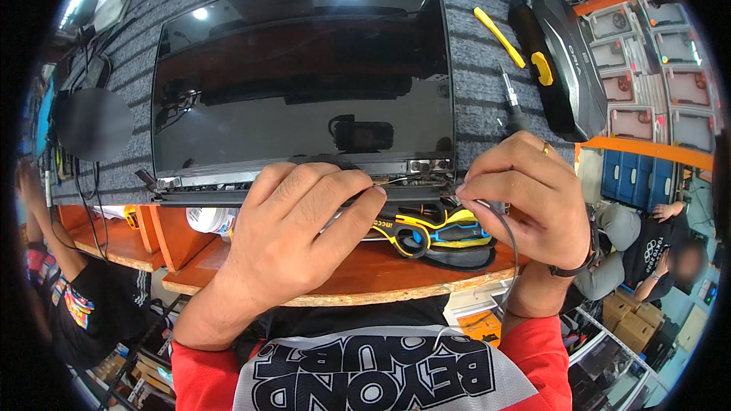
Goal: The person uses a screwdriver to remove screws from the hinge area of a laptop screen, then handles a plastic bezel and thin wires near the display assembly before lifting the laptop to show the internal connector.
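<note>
A dark laptop screen panel lies on a grey striped mat, its lower hinge strip exposed along the bench edge. My left hand rests over that lower edge with fingers curled and pressed on it; what is under the fingertips is hidden. My right hand, at the right end of the strip, pinches a thin dark cable that hangs down past the bench. A short pale wire shows between my hands. Below the panel, yellow-and-black tools lie on a wooden shelf.
On the right lie a yellow pry tool, a screwdriver and a black case. A white tub sits on the shelf. Cables trail at left. Other people sit at both sides. Clear storage boxes stand at right.
</note>
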A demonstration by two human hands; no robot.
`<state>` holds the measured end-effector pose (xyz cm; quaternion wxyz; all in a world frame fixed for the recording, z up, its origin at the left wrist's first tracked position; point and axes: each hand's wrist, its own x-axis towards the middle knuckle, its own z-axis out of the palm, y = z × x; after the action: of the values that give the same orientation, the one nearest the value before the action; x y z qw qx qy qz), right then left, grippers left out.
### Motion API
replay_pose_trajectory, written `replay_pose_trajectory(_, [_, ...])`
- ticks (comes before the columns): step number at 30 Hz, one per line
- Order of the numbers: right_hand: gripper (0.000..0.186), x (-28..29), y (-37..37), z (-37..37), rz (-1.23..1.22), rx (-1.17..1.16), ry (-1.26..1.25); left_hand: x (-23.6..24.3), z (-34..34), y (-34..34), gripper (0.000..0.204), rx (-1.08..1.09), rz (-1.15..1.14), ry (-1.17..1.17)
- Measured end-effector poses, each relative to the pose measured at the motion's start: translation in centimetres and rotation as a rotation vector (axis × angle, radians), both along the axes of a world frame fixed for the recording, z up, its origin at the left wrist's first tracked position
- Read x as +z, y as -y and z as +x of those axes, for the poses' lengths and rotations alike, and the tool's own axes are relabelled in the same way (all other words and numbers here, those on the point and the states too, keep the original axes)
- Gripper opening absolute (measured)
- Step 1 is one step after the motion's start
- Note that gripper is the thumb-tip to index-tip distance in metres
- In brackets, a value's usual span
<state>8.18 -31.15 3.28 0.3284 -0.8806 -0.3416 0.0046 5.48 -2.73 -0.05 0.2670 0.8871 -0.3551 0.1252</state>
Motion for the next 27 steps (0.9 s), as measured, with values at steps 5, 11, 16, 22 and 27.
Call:
replay_pose_trajectory(5, [0.021,-0.4,-0.2,0.0,0.014,-0.06,0.048,-0.3,0.2,0.2,0.028,0.024,-0.007,-0.023])
replay_pose_trajectory(11, [0.02,-0.2,-0.3,0.0,-0.005,-0.054,0.064,-0.3,0.3,0.1,0.029,0.02,-0.004,-0.032])
replay_pose_trajectory(16, [0.024,0.1,-0.4,0.0,-0.032,-0.046,0.065,0.3,0.4,0.1,0.028,0.027,0.026,-0.057])
replay_pose_trajectory(22, [0.025,0.9,-0.9,-0.9,-0.012,-0.076,0.022,0.0,-0.1,0.0,0.027,-0.011,0.047,-0.032])
replay_pose_trajectory(27, [0.022,0.7,-1.3,-0.9,-0.056,-0.021,0.015,-1.4,-0.6,0.2,0.022,0.018,-0.005,0.075])
